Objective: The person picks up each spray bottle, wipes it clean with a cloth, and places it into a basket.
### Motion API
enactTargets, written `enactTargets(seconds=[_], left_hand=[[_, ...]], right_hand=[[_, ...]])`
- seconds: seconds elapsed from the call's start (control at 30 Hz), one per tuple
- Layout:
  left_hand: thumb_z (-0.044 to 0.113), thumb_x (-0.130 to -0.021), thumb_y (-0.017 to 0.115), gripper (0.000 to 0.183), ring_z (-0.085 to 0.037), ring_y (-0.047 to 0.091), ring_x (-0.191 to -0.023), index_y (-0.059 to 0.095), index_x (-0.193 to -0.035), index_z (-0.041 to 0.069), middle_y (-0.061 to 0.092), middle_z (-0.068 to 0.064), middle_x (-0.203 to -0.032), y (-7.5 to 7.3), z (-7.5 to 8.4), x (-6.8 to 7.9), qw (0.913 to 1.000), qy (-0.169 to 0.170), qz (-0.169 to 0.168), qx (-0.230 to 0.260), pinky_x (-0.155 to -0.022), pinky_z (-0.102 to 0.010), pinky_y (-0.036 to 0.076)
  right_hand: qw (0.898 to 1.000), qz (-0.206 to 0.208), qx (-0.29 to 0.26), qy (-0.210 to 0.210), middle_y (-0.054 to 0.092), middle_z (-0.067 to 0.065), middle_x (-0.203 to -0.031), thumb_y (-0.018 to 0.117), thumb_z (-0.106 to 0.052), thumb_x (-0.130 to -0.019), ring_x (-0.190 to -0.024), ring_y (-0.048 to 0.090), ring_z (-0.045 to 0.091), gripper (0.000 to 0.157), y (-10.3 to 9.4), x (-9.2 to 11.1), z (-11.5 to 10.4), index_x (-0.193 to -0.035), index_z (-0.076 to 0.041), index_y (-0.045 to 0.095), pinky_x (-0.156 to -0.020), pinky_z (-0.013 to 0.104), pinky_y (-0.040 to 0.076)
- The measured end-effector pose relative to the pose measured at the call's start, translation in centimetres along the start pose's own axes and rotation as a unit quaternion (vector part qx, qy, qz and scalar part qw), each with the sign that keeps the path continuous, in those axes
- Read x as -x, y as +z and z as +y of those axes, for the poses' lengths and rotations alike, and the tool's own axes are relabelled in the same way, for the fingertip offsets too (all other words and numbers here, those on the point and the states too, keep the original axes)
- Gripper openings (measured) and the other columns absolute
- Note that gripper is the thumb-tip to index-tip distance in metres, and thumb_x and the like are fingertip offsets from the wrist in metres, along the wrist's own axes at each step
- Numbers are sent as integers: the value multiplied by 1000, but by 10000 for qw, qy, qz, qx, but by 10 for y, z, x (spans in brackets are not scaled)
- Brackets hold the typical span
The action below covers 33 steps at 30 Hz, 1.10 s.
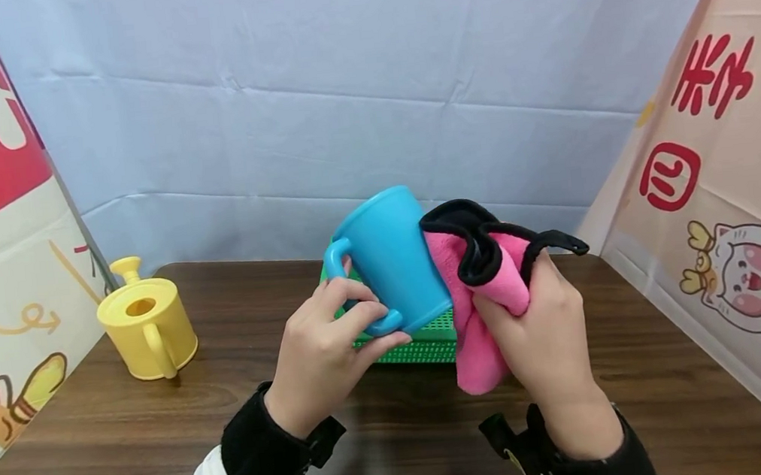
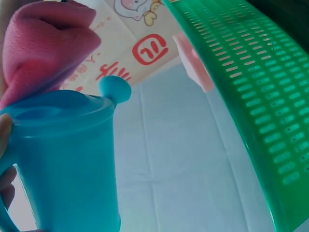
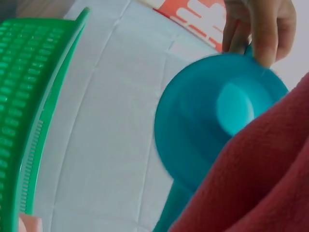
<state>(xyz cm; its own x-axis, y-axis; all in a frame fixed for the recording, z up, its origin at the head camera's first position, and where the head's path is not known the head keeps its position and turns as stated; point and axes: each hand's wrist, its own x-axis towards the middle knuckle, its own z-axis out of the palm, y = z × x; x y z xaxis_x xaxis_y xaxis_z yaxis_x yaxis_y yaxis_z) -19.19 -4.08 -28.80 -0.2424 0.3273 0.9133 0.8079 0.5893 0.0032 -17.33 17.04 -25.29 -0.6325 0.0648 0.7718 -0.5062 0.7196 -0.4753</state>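
My left hand (image 1: 334,332) grips the handle of a blue watering can (image 1: 392,259), which is tilted over the green basket in the head view. Its round spout head (image 2: 116,90) shows in the left wrist view, and its top with an oval opening (image 3: 235,108) faces the right wrist camera. In my right hand (image 1: 544,321) is a bunched pink cloth (image 1: 477,334) with black edging and a black loop. The cloth is right against the can's side in the head view and covers part of it in the right wrist view.
A green perforated basket (image 1: 424,348) stands on the brown wooden table (image 1: 234,424), partly hidden behind the can. Left of it stands a yellow watering can (image 1: 147,326). A pale pink object (image 2: 194,63) shows beside the basket's rim. Printed sheets (image 1: 734,237) flank the table.
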Motion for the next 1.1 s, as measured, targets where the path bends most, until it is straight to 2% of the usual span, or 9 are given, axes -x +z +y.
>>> enactTargets(seconds=[0.1, 0.2, 0.37, 0.47, 0.6, 0.77, 0.9, 1.0, 1.1], left_hand=[[38, -65, 78, 40, -21, 60, -81, 67, -83, 4, 57, -10, -88, 0, -1, 0, 9999, -61, 46, 83, -77, -42, 57], [37, -65, 79, 39, -20, 60, -80, 67, -82, 4, 56, -9, -87, 0, -1, 1, 9997, -164, 121, 115, -74, -40, 57], [20, -64, 84, 30, -21, 60, -83, 67, -82, 3, 56, -11, -88, 1, -1, 0, 9992, -295, 224, 117, -79, -39, 56], [13, -63, 85, 29, -23, 61, -85, 68, -84, 2, 57, -13, -89, 2, -1, 1, 9989, -315, 314, 160, -80, -41, 56], [25, -66, 82, 31, -20, 61, -79, 67, -82, 4, 56, -10, -88, 1, 0, 2, 9977, -446, 392, 318, -68, -38, 58], [42, -76, 66, 40, -26, 59, -99, 65, -81, 2, 55, -13, -95, 1, 3, 1, 9899, -861, 599, 951, -86, -47, 52], [32, -71, 74, 34, -32, 49, -117, 62, -78, 0, 54, -18, -119, 1, 2, 1, 9799, -1404, 761, 1197, -87, -50, 49], [15, -67, 80, 28, -32, 47, -121, 60, -78, -1, 45, -18, -137, 0, 0, 1, 9657, -1965, 776, 1512, -88, -49, 47], [7, -75, 75, 21, -28, 49, -119, 56, -82, -1, 39, -13, -143, -1, -1, 2, 9395, -2666, 667, 2045, -90, -46, 47]], right_hand=[[10000, 33, -74, -30, 60, 18, -92, 69, -10, -77, -80, 60, 30, 39, 1, -1, 1, -109, 5, 53, -69, 57, 53], [9960, 156, -407, -775, 62, 17, -103, 69, -23, -80, -90, 60, 29, 46, 7, 1, -2, -114, 4, 55, -78, 53, 52], [9626, 233, -800, -2577, 62, 19, -112, 55, -39, -91, -105, 56, 31, 50, 18, 4, -15, -117, 5, 57, -98, 38, 40], [9504, 195, -862, -2982, 63, 19, -110, 55, -35, -92, -106, 55, 33, 47, 21, 5, -19, -115, 6, 57, -102, 33, 38], [9584, 231, -1083, -2630, 61, 19, -112, 56, -35, -92, -106, 55, 29, 48, 19, 4, -15, -117, 5, 55, -99, 30, 39], [9784, 311, -1330, -1552, 58, 16, -121, 67, -23, -85, -111, 53, 23, 51, 13, 3, -3, -127, 1, 50, -96, 24, 41], [9910, 192, -1094, -748, 57, 13, -124, 69, -1, -77, -111, 53, 20, 58, 11, 3, 3, -130, -2, 47, -89, 14, 42], [9932, 27, -1023, -552, 58, 14, -118, 69, -1, -77, -104, 55, 19, 56, 12, 2, 5, -128, -1, 47, -82, 16, 45], [9918, -79, -1099, -653, 58, 14, -118, 69, -1, -77, -104, 55, 19, 56, 14, 2, 7, -129, -2, 47, -81, 22, 47]])
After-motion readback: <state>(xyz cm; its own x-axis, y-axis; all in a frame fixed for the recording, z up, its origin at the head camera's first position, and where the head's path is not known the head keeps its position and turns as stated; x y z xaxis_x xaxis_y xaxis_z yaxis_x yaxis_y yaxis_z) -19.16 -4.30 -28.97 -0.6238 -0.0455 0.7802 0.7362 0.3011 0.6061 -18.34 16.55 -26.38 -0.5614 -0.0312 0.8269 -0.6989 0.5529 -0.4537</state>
